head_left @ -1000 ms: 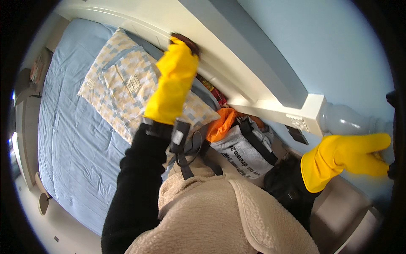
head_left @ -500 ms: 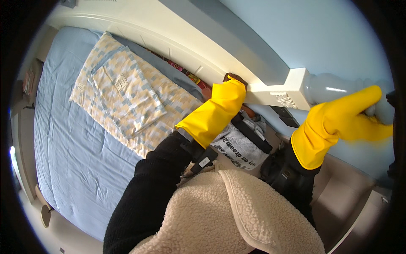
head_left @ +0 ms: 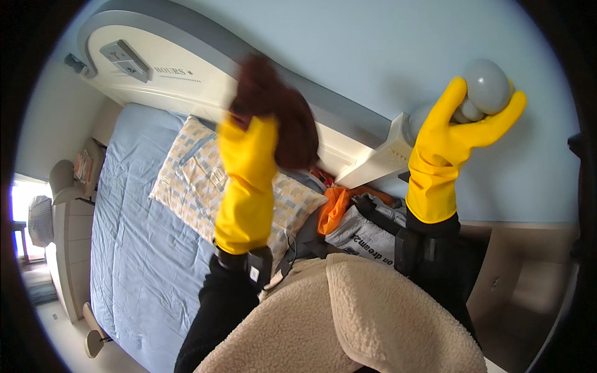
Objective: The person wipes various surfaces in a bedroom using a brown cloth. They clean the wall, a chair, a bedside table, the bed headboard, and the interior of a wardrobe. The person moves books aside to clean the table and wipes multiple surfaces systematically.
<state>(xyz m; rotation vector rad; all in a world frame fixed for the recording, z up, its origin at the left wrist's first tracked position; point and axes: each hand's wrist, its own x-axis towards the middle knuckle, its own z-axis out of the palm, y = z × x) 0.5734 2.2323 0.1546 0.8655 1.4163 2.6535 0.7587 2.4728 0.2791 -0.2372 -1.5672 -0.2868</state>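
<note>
My left hand [head_left: 247, 186], in a yellow rubber glove, is raised in front of the headboard [head_left: 348, 158]. It is closed on a dark brown cloth [head_left: 289, 127] that hangs loosely and is smeared by motion. My right hand [head_left: 443, 146], gloved the same way, reaches up to the grey bedpost knob [head_left: 488, 87] at the headboard's right end. Thumb and fingers wrap round the narrow neck below the ball. The cream headboard has a grey top rail and raised lettering at its left.
A bed with a blue sheet [head_left: 143, 230] and a patterned pillow [head_left: 193, 168] fills the left. Between bed and wall lie an orange cloth [head_left: 334, 208] and a grey printed bag [head_left: 367, 230]. An open drawer-like compartment [head_left: 510, 273] stands at lower right; a desk [head_left: 74, 242] at far left.
My left hand has lifted the brown cloth from the headboard's lower right part, up and to the left. My right hand has moved up to the knob. The view has shifted, showing more headboard.
</note>
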